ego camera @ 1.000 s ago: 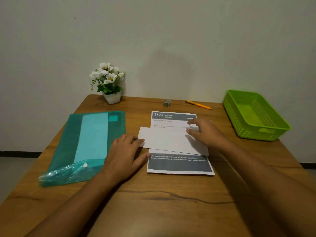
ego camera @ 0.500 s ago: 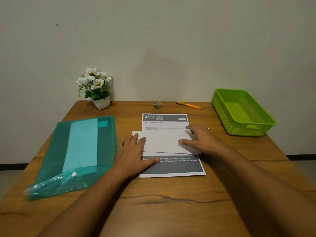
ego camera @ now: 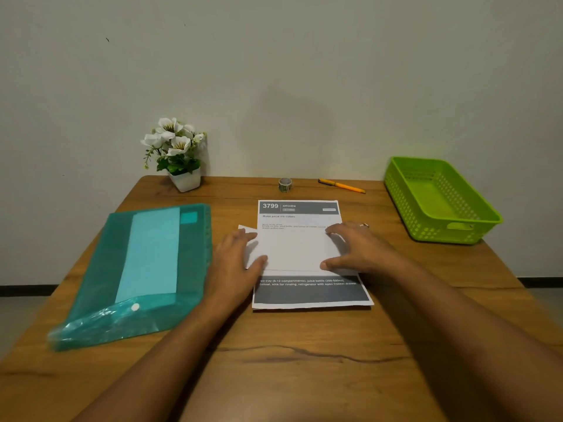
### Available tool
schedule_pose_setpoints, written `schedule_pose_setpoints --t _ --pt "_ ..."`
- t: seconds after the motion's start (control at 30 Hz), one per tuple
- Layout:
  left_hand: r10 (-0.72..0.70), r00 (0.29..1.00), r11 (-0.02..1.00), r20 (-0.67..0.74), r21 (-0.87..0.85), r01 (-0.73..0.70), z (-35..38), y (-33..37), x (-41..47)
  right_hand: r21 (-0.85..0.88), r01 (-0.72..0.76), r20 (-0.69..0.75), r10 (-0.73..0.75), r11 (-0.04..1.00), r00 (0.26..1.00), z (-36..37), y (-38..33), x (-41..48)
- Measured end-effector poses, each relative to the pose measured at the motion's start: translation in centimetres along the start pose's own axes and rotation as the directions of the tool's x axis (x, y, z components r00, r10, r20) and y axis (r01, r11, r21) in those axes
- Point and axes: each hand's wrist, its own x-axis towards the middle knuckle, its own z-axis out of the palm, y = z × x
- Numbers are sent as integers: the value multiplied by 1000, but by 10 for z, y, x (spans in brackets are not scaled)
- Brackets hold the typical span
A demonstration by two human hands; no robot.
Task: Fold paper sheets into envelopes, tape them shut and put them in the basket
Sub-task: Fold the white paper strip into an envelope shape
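With our left hand (ego camera: 234, 264) and right hand (ego camera: 358, 248) flat, fingers straight, on the folded white paper sheet (ego camera: 297, 251), we should square its apparently skewed edges before creasing firmly.

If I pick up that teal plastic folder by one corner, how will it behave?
Probably floppy: the teal plastic folder looks thin, and its near flap is crumpled. Its glossy film would likely slide easily on the wooden table. The pale sheets showing through may shift inside.
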Motion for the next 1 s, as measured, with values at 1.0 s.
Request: schedule_pose_setpoints --t 1.0 --pt "183 983 964 14 194 -182 32 8 34 124 -157 -329 190 980 925 22 40 9"
